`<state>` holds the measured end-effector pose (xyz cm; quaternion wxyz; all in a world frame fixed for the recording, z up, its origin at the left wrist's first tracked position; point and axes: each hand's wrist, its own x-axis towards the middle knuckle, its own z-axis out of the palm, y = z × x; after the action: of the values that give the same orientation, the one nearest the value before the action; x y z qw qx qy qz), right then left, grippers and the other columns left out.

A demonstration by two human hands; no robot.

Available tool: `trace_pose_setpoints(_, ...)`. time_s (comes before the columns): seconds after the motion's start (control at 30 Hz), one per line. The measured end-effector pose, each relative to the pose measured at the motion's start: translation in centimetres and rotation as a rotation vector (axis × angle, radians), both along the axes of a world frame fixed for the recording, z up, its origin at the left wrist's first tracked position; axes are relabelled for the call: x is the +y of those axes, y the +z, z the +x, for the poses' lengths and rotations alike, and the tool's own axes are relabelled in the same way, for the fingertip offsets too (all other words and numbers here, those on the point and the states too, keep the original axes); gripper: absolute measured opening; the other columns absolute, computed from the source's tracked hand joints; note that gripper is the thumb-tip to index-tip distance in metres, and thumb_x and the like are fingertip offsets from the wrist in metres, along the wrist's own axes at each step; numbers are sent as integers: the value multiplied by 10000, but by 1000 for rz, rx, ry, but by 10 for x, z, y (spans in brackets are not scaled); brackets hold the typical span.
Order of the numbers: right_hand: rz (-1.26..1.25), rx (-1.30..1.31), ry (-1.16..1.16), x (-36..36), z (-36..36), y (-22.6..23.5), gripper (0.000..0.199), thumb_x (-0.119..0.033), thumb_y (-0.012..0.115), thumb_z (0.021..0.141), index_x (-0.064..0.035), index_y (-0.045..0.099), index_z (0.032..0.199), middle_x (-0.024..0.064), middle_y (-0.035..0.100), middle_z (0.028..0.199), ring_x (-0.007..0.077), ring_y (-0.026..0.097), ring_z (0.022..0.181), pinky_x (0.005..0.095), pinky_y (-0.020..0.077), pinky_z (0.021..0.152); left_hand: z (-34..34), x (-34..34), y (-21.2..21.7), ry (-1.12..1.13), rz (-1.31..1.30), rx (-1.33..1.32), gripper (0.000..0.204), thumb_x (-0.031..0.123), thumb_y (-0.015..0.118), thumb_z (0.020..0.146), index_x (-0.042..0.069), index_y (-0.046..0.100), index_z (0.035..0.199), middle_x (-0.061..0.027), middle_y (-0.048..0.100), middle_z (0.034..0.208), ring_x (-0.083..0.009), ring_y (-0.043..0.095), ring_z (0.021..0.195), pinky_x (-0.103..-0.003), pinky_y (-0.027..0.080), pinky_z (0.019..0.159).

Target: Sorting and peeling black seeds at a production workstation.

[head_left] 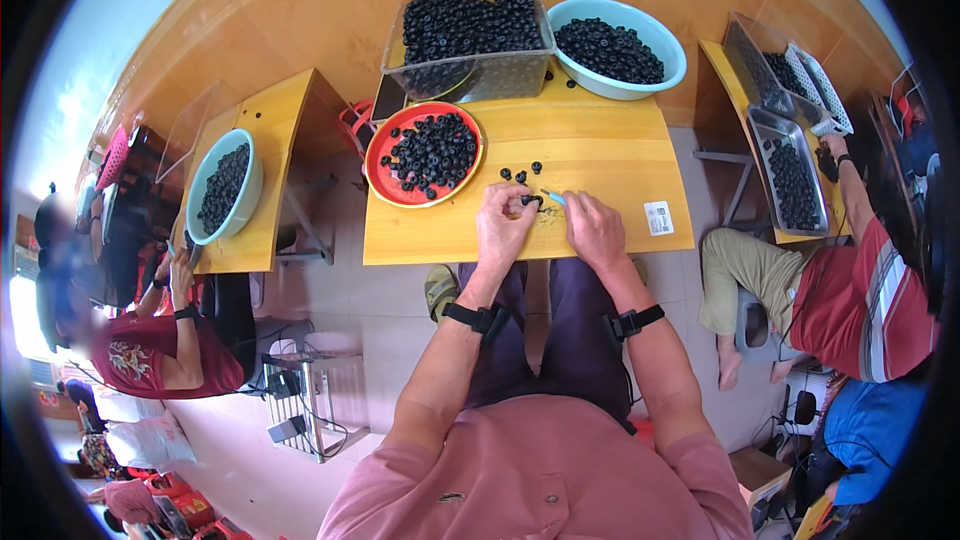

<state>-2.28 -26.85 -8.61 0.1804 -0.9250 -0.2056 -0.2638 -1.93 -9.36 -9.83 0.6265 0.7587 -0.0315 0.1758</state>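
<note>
My left hand (504, 226) is closed, pinching a small round black part (530, 200) with a hole in it, just above the front of the wooden table (440, 238). Close by on the right, my right hand (595, 230) grips a slim tool with a light blue handle (553, 197). Its tip points toward the part and is too small to make out. Dark shavings (548, 216) lie on the wood between both hands. Several loose black parts (521, 176) rest just beyond my left fingers.
Black parts fill a red round tray (378, 183) at left, a clear plastic bin (470, 83) at the back and a light blue basin (672, 65) beside it. A white label (658, 218) sits on the right. Co-workers sit at side tables, left (165, 345) and right (830, 300).
</note>
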Motion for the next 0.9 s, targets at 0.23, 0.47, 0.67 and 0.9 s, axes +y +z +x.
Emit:
trace_pose_setpoints(0.23,-26,-77,80,1,-2,0,150,-64,605,864,-42,658,1002,82,613,800,251,661,736,378,551,629,-2,-3,0,49,119,20,263,-5,770,790,17,689,1038,-83,661,863,-146,638,695,-274,531,652)
trace_pose_setpoints(0.47,-35,-79,120,0,-5,6,152,-65,611,859,-34,659,1000,71,604,795,234,650,727,365,542,622,-4,-6,1,6,114,9,300,-1,768,799,22,672,1082,-100,694,888,-173,670,739,-285,557,689)
trace_pose_setpoints(0.67,-38,-67,118,1,-5,4,138,-76,619,866,-37,661,991,73,601,787,236,651,714,361,542,611,-5,-4,0,-9,130,-2,318,-6,770,802,28,660,1098,-104,669,912,-190,676,765,-294,566,700)
trace_pose_setpoints(0.9,-40,-60,114,1,-3,3,141,-79,622,864,-38,660,993,76,597,779,238,651,705,362,547,604,-2,-4,-2,-12,163,-27,296,-9,767,807,30,657,1079,-106,652,916,-192,675,768,-298,568,692)
